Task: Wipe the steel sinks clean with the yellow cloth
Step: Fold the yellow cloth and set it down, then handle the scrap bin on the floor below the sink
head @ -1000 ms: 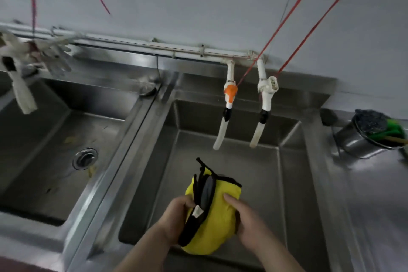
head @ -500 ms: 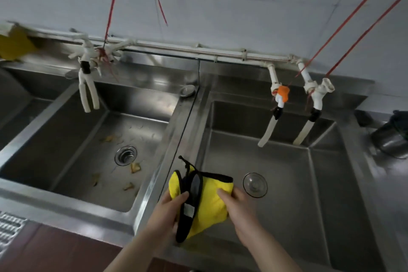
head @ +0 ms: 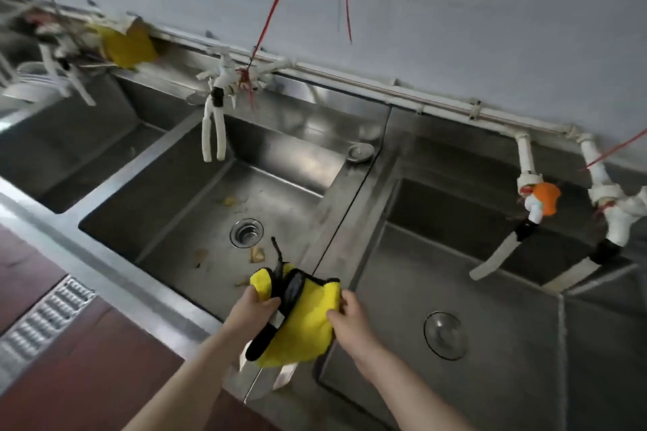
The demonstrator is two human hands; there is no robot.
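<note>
A long stainless steel sink unit (head: 353, 206) runs under the pale wall, and everything else is placed from it. Its middle basin (head: 196, 206) holds a round steel drain strainer (head: 246, 233) in its floor, with yellowish food scraps (head: 256, 254) lying just beside the strainer. The right basin (head: 490, 290) has a flat round steel drain cover (head: 445, 330) on its floor. A third basin (head: 70, 150) sits at the unit's left end. Along the back edge of the unit runs a white plastic water pipe (head: 385, 87), from which white taps (head: 214, 129) hang over the middle basin and a tap with an orange handle (head: 544, 201) hangs over the right one.

Above the divider between the middle and right basins, near the unit's front rim, a folded yellow microfibre cloth with black edging (head: 308, 318) is held in the air by both hands. The left hand (head: 250, 308) grips its left side, thumb on top and fingers curled underneath. The right hand (head: 348, 317) pinches its right edge, fingers closed tightly on the fabric. A black strap of the cloth dangles below the left hand.

A small steel sink plug (head: 360, 151) rests on the divider's back end.
</note>
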